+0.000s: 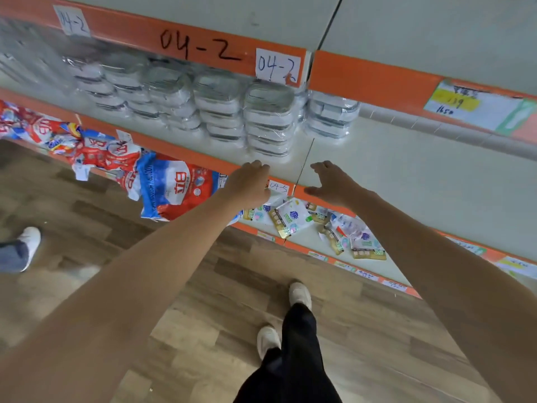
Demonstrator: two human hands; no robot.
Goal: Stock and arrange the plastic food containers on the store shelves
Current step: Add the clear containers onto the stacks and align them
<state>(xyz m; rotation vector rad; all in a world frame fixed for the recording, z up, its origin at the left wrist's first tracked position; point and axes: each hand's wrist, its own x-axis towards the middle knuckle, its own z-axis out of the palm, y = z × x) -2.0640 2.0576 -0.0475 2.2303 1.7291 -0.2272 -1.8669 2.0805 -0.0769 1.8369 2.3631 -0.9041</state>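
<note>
Head view, centre frame: left hand (250, 181) and right hand (329, 181), fingers loosely spread, holding nothing, hover at the shelf (377, 158) front edge. Wrapped stacks of plastic food containers (268, 117) line that shelf, upper centre. Handwritten labels (277, 66) read "04-2".

Bare forearms, black trousers (296, 344), white shoes (300, 295).

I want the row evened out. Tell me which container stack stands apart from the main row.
The short stack at the far right, past the shelf seam. It stands lower than the others, set back, beyond the tall stack.
</note>
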